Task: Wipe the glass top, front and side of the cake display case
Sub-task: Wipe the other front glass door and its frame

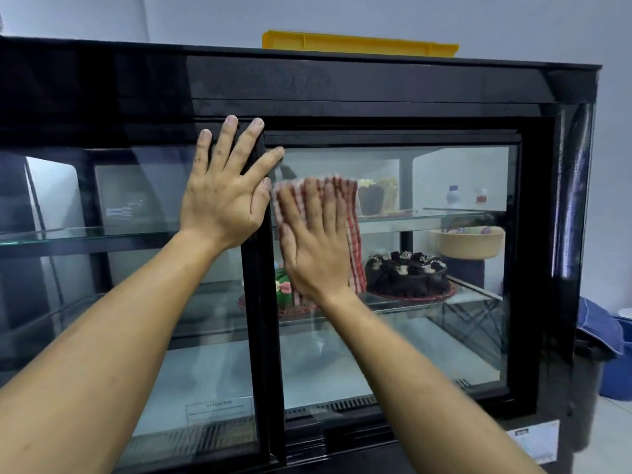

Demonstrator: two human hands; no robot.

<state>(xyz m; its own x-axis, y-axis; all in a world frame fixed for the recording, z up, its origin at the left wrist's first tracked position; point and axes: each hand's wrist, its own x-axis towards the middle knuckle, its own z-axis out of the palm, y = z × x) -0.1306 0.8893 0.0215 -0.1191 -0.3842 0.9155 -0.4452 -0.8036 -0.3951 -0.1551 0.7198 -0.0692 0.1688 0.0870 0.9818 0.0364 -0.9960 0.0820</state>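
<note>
Pressure worries me: my right hand (316, 248) flat, pressing the checked cloth (354, 234) on the display case (376, 80) front glass; left hand (224, 196) open, bracing; sliding door could shift.

Bakery shop — cakes (408, 275) in display case (376, 83)

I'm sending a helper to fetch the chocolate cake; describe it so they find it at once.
Look inside the black glass-fronted display case, behind its right pane. On the middle glass shelf sits the round dark chocolate cake, right of the checked cloth; it alone is dark brown with white-flecked swirls.
</note>
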